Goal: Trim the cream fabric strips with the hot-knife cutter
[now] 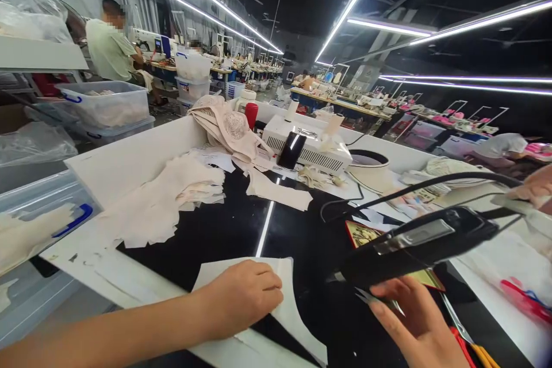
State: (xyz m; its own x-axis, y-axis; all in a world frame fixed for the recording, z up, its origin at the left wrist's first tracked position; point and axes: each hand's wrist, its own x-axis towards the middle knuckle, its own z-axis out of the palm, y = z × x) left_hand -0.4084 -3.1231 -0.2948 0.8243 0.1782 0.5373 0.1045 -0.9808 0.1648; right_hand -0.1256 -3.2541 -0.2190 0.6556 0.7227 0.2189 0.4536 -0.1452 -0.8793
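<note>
My left hand (246, 300), fingers curled, presses on a cream fabric piece (287, 267) lying on the black glossy tabletop at the front. Its fingertips are hidden beneath it. To the right, my right hand (416, 319) has thumb and fingers closed around a small pointed metal tool (364, 296), perhaps tweezers or snips; only parts of it show. Just above that hand is a black hand-held device (418, 244) with a cable, its narrow tip pointing left and down toward the table. A hand (539, 187), whose owner I cannot tell, appears at the right edge near the device's rear end.
A pile of cream pieces (172, 198) lies left, with bra cups (226, 123) behind. A vented white box (308, 141) stands at the back. Scissors (463, 328) and a shallow tray (362, 234) are at right. A person (110, 49) sits beyond the plastic bins (106, 104).
</note>
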